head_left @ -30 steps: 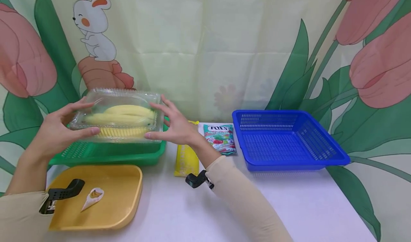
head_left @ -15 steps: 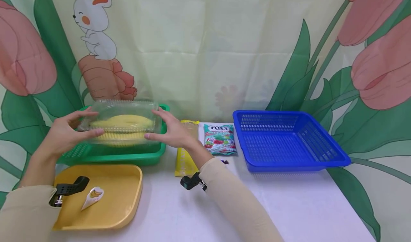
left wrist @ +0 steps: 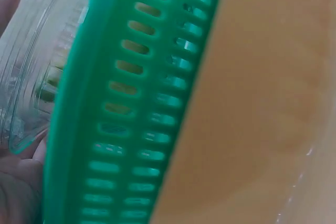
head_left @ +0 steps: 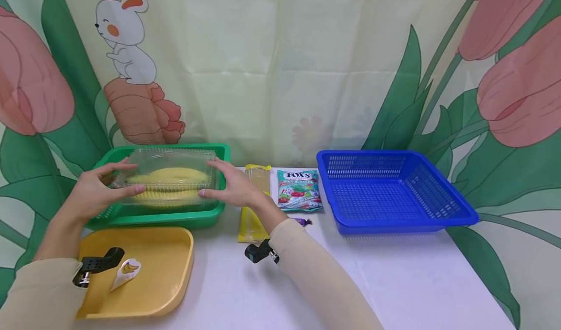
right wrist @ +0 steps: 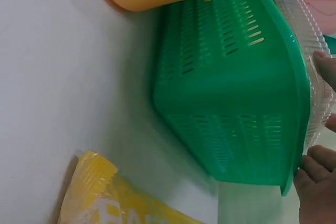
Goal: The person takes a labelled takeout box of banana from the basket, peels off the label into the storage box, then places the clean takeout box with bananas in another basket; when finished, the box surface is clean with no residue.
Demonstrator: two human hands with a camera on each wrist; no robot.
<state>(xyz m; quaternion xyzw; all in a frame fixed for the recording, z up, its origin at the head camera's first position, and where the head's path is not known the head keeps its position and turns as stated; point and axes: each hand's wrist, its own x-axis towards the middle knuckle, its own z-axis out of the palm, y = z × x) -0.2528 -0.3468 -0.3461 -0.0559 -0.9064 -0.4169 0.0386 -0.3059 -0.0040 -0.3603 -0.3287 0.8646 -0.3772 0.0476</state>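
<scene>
A clear plastic clamshell box (head_left: 168, 158) with yellow bananas (head_left: 177, 175) inside sits low within the rim of the green basket (head_left: 159, 219). My left hand (head_left: 93, 192) grips its left end, thumb along the front edge and fingers behind. At the opposite end my right hand (head_left: 234, 184) holds the box between thumb and fingers. In the right wrist view the box (right wrist: 317, 85) shows above the basket's rim, and fingertips of the right hand are close to that rim. Whether the box touches the basket's bottom is hidden.
A yellow tray (head_left: 153, 271) with a banana-printed tag (head_left: 127, 271) stands in front of the basket. Right of it lie a yellow packet (head_left: 253, 225), a FOX'S candy bag (head_left: 299, 190) and a small purple wrapped piece (head_left: 302, 221). A blue basket (head_left: 394, 221) stands farther right.
Both hands have lowered the clamshell box of bananas from above the green basket down into it. The right forearm has drawn slightly leftward, uncovering the purple piece.
</scene>
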